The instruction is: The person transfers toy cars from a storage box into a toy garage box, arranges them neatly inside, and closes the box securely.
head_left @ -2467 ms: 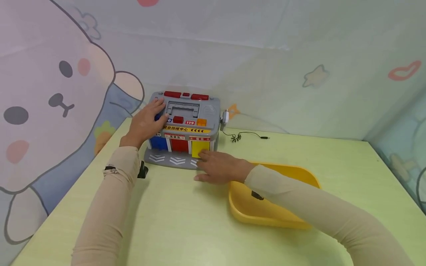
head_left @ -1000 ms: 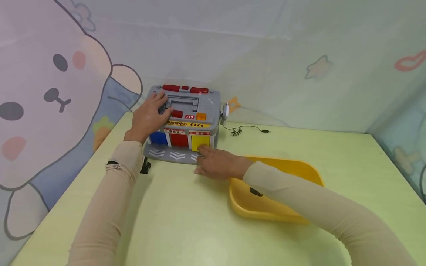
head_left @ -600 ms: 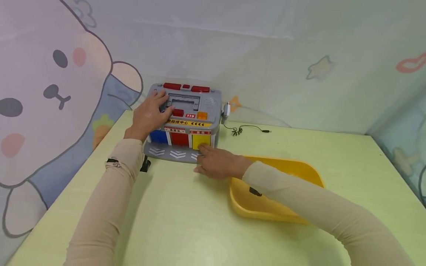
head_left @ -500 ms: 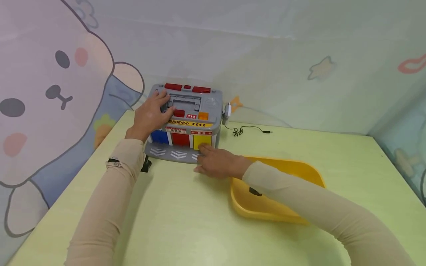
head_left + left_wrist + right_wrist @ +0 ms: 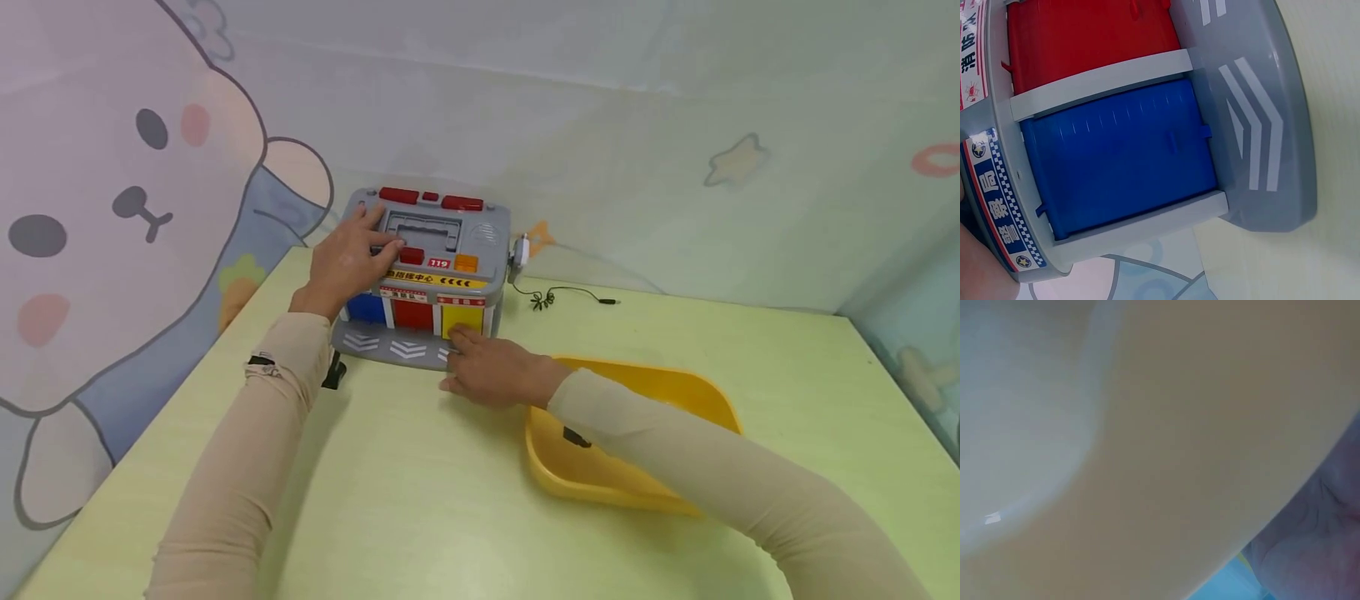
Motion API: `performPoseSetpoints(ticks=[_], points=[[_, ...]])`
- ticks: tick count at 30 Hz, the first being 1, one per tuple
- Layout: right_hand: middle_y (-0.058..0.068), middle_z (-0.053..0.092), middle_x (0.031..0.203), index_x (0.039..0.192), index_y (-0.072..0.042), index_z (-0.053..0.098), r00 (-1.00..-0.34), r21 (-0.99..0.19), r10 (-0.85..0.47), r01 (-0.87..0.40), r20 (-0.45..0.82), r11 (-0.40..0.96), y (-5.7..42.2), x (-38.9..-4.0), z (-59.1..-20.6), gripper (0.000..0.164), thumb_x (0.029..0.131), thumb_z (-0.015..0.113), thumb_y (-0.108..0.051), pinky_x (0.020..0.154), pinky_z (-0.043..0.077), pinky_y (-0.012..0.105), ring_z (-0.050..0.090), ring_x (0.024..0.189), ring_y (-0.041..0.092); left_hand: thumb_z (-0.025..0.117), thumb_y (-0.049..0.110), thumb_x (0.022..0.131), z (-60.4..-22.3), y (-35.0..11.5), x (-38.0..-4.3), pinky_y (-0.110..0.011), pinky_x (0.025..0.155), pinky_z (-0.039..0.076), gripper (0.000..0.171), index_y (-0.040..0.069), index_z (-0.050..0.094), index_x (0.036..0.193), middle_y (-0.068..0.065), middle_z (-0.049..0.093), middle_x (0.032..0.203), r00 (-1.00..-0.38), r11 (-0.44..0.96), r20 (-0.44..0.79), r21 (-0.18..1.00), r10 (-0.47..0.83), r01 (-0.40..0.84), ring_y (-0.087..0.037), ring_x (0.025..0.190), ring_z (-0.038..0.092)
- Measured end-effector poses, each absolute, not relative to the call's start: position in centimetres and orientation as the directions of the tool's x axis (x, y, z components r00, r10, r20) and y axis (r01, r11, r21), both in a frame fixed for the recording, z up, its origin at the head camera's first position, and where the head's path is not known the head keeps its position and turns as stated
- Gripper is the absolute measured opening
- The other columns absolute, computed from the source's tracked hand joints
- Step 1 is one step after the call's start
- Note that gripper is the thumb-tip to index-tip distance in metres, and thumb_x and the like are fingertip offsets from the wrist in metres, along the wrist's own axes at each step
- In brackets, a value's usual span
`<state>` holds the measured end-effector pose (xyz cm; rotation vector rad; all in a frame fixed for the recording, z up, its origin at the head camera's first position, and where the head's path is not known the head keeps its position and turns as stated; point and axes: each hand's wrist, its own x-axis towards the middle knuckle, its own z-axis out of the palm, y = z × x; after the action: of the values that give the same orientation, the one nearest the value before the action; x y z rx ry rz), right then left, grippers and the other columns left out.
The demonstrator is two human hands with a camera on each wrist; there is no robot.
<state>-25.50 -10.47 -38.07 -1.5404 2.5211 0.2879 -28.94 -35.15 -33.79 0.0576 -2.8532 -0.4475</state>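
A grey toy rescue station stands at the back of the table, with a blue door, a red door and a yellow door along its front. My left hand rests over the left part of its roof, a fingertip close to the red button. At the lower edge of the yellow door, the fingertips of my right hand touch the front, the other fingers extended loosely. The right wrist view is mostly filled by the plastic tub's wall, which hides those fingertips.
Under my right forearm sits a yellow plastic tub. A thin black cable with a plug lies on the table right of the station. A printed cloth backdrop rises behind the table.
The left hand has slid inward over the roof, bringing a fingertip close to the red button. My right hand stays at the yellow door, and the head view has shifted slightly.
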Motion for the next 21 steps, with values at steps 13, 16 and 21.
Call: performPoseSetpoints(ticks=[13,16,21], points=[[0.02,0.027,0.164,0.146,0.0,0.048,-0.447,0.085,-0.864,-0.894,-0.234,0.439,-10.26,-25.79,-38.11,0.061,0.106,0.038,-0.046,0.125,0.021,0.038,0.023,0.154,0.032,0.051,0.04,0.101,-33.89,-35.25,-28.76,-0.062,0.115,0.034,0.047,0.011,0.061,0.137,-0.008,0.029,0.165,-0.964,0.95,0.257,0.312,-0.073,0.011,-0.033,0.155,0.019],[0.019,0.027,0.164,0.144,0.0,0.049,-0.453,0.105,-0.86,-0.891,-0.236,0.441,-10.34,-25.72,-38.1,0.061,0.106,0.039,-0.046,0.125,0.021,0.037,0.023,0.154,0.031,0.051,0.04,0.101,-33.86,-35.28,-28.71,-0.062,0.116,0.033,0.047,0.01,0.061,0.136,-0.008,0.029,0.165,-0.962,0.95,0.263,0.311,-0.07,0.016,-0.033,0.155,0.018],[0.018,0.026,0.164,0.144,0.0,0.05,-0.481,0.152,-0.843,-0.877,-0.242,0.456,-10.5,-25.59,-38.3,0.063,0.106,0.037,-0.049,0.125,0.021,0.037,0.021,0.155,0.03,0.051,0.04,0.101,-33.84,-35.26,-28.72,-0.063,0.115,0.032,0.048,0.01,0.061,0.136,-0.008,0.029,0.165,-0.964,0.952,0.259,0.306,-0.062,0.021,-0.034,0.155,0.019]])
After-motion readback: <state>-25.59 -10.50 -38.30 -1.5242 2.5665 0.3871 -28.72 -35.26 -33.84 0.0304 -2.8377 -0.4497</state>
